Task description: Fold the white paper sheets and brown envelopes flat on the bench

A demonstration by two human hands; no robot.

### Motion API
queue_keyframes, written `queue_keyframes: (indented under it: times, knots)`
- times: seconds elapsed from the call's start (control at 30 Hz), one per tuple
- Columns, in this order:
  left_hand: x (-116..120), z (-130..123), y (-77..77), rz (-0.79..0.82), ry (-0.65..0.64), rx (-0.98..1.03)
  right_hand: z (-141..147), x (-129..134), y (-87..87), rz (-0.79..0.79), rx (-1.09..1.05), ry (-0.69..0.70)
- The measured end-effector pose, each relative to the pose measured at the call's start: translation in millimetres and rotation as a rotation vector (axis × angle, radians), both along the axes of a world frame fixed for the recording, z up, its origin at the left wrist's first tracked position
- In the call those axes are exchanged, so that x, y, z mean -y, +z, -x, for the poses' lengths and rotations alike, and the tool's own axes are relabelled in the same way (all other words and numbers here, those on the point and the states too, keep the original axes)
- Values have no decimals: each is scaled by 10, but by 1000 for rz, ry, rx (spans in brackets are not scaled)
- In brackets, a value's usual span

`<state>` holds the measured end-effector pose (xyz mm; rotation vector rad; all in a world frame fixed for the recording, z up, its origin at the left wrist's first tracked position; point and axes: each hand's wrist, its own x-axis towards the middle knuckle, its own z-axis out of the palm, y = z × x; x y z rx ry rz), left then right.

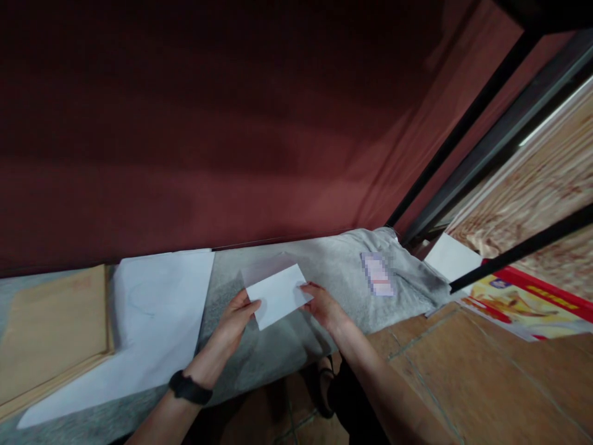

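Observation:
A small white sheet of paper [278, 296], perhaps folded, is held up between my two hands above the grey cloth. My left hand [237, 321] pinches its left edge, thumb on top. At the right edge my right hand [322, 304] grips it, with fingers partly hidden behind. Left of my hands, large white sheets [162, 309] lie on the grey cloth. On top of those rests a stack of brown envelopes [55, 327]. To the right of my right hand lies a small pinkish slip [378, 274], blurred out so its print cannot be read.
The grey cloth [343, 253] covers a long low surface along a dark red wall [231, 185]. Black metal bars [463, 130] slant down at the right. A red and yellow printed box [528, 303] and a white sheet [454, 256] lie near the tiled floor [430, 377].

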<state>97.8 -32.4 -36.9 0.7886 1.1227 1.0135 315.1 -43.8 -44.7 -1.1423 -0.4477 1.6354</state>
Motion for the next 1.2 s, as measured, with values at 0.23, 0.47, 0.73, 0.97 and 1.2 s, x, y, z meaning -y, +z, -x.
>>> queue_keyframes:
  times: [0.23,0.47,0.73,0.97,1.2]
  knots:
    - [-72,92,35,-281,-38,-302,-136,-97,163,-219,87,-20]
    - [-187,289,79,-1026,95,-794,-97,-218,326,-455,58,-11]
    - [-263,460,-23,-1162,-128,-851,-212,-184,203,-542,434,152]
    - [-271,567,-178,-894,-351,-821,-344,-11,227,-600,631,375]
    - [-141,770,-49,-706,-760,-783,-299,174,330,-653,634,748]
